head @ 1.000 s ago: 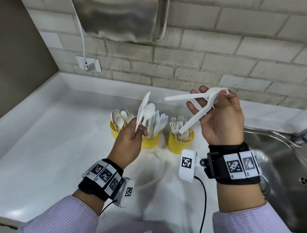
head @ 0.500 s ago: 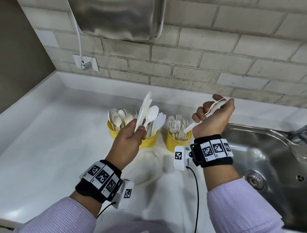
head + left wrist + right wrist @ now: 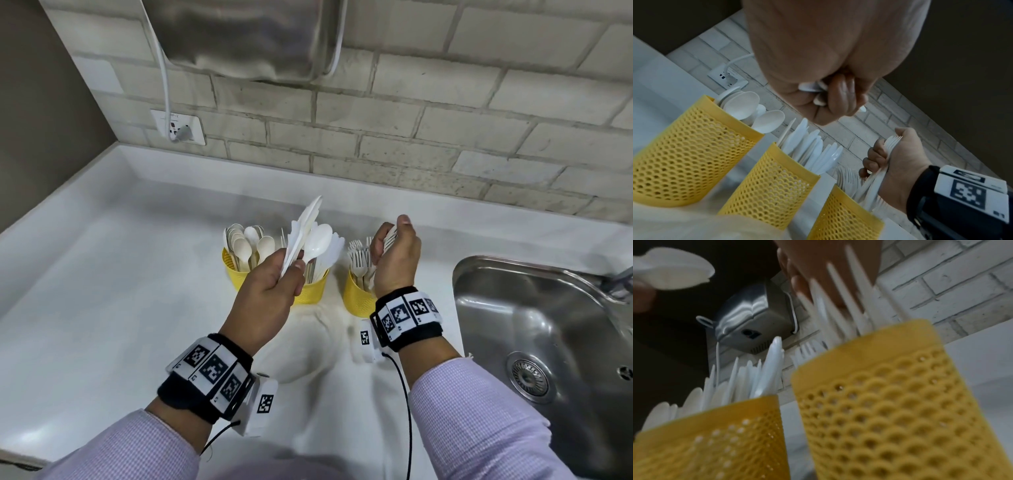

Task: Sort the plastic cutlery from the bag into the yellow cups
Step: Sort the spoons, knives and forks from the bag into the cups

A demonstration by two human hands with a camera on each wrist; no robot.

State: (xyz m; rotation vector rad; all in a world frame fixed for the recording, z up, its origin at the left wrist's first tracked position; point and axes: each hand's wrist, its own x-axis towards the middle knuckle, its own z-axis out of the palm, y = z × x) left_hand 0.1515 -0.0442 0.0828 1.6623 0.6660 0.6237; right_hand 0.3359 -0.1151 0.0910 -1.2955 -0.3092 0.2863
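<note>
Here the right hand (image 3: 394, 255) (fist upright) grips forks (image 3: 390, 236).

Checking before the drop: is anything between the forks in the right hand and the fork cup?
Nothing visible blocks them. The right hand grips the forks right above the fork cup, handles pointing into its open mouth. The forks already standing in it crowd the mouth but do not close it.

Yellow cups (image 3: 310, 291) with a honeycomb of holes, white cutlery (image 3: 320, 240), white worktop (image 3: 102, 274), lilac sleeves (image 3: 479, 428), black-and-white checked wristbands (image 3: 209, 370).
</note>
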